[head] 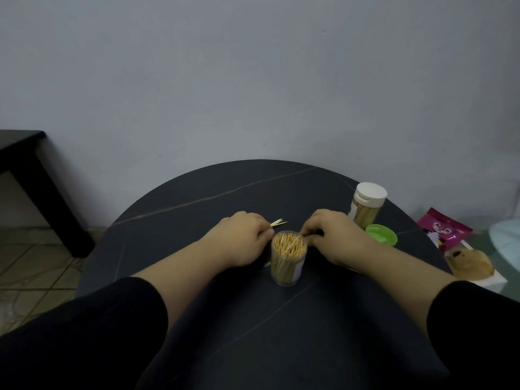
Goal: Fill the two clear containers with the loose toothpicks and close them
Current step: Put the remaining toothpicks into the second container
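An open clear container (287, 258) packed with toothpicks stands upright at the middle of the dark round table (197, 198). My left hand (242, 237) lies just left of it and pinches a few loose toothpicks (278, 222), whose tips stick out to the right. My right hand (332, 235) sits just right of the container with curled fingers at its rim; what they hold is hidden. A second clear container (367, 206), full and closed with a white lid, stands at the back right. A green lid (381, 235) lies beside it.
Off the table's right edge lie a pink packet (441, 230), a brownish item on white paper (471, 263) and a pale blue object (506, 237). A black side table (33, 170) stands at the left over a tiled floor. A grey wall rises behind.
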